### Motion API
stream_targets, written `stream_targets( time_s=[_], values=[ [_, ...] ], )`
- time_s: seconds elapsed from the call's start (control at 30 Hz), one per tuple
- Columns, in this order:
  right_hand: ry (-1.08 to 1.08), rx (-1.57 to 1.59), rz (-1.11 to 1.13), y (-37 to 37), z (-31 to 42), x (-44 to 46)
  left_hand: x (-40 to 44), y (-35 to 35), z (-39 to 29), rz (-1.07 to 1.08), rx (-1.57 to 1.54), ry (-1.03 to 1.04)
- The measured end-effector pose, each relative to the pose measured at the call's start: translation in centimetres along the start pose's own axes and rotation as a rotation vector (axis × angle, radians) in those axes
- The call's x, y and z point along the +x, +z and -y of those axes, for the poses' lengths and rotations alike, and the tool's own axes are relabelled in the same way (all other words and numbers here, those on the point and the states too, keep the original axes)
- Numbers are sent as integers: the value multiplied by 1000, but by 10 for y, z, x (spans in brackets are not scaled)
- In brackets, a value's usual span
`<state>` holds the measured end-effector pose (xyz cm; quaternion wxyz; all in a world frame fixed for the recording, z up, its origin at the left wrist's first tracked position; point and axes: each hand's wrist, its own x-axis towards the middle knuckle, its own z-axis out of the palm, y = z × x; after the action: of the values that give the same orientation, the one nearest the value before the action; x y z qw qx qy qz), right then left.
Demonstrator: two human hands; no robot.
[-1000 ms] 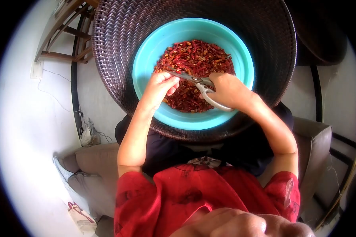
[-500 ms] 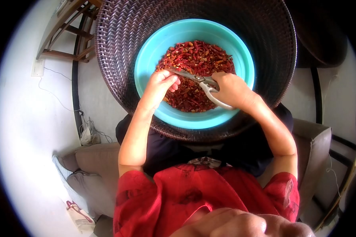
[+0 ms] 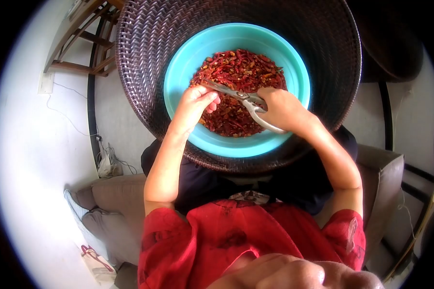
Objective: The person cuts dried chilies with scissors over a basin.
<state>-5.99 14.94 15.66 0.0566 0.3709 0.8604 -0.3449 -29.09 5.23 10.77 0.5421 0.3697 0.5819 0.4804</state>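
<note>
Wooden furniture: up in the upper left of the frame, slatted legs and crossbars [image 3: 74,67] against the pale floor.
Woven basket: dark and wide, filling the upper centre, its weave [image 3: 147,62] plain to see on the left side.
Left hand: here's the left hand [image 3: 197,100], left of centre, thumb and fingers drawn together right at the scissor tips; whether a pepper sits in that pinch, I cannot tell.
Basin: turquoise basin [image 3: 246,150], upper centre, sitting inside the basket.
Peppers: a heap of dried red peppers [image 3: 246,72], whole-looking ones among small bits, in the basin beneath both hands.
Scissors: across the middle of the heap, scissors [image 3: 241,95], pale-handled, blades angled up and left.
Right hand: and the right hand [image 3: 282,110], right of centre, clamped around the scissor handles above the basin.
Seat: grey-brown upholstered block [image 3: 383,168], right side, beside the person's right arm.
</note>
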Motion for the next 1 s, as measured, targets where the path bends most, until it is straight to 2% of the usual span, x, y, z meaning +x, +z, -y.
stream_targets(
  time_s=[0.07, 0.13, 0.33, 1.0],
  values=[
    [-58, -77, -140, 5, -6, -2, 1, 0, 1, -40, -48, -17],
    [-76, -92, -143, 8, -10, 0, 2, 1, 0, -78, -96, -33],
    [-86, -57, -130, 7, -7, 3, 2, 2, -1, -18, -113, -45],
    [-72, 34, -123, -3, -1, -3, 2, -4, -5, -50, -35, -85]
  ],
)
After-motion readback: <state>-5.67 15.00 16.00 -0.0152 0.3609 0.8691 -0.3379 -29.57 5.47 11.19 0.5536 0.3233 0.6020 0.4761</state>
